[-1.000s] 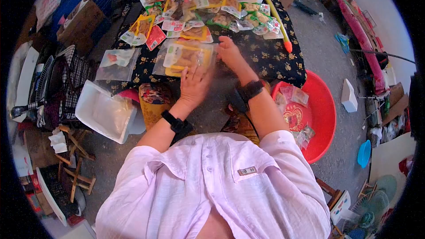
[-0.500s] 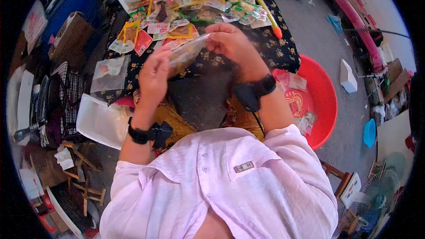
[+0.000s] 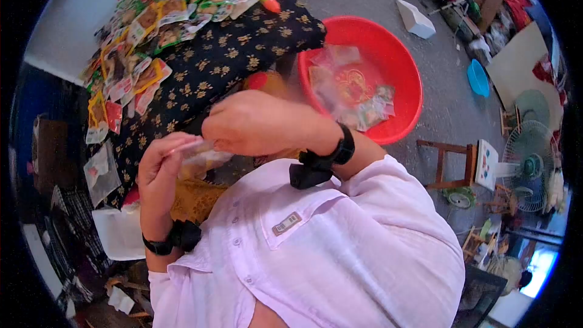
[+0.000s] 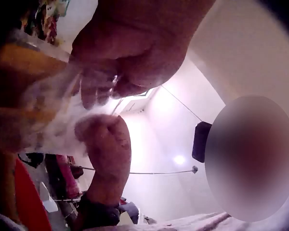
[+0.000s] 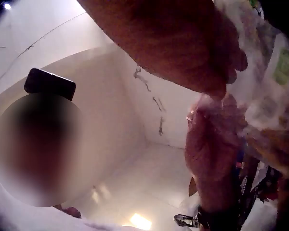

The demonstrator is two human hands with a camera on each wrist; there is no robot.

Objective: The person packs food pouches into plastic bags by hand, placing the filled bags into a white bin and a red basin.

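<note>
Both hands hold the top edge of a clear plastic bag (image 3: 209,161) close in front of the shirt. My left hand (image 3: 161,167) pinches one end of that edge between thumb and fingers. The right hand (image 3: 258,123), its fingers curled, grips the edge a little further along, right beside the left fingertips. Below the hands the bag hangs down, blurred in the left wrist view, with orange-yellow showing behind its film. A white and green printed patch (image 5: 283,67) shows through it in the right wrist view.
A pile of packaged snacks (image 3: 146,27) spreads over the dark flowered cloth (image 3: 243,39). Beside it lies another clear bag (image 3: 102,173). A red basin (image 3: 404,79) with several small packets stands on the floor to the right, a white foam box (image 3: 115,237) to the left.
The hands lifted the bag with the yellow-edged packet off the cloth and drew it in toward the body. Both now grip its edge close together. The head view has swung to the right.
</note>
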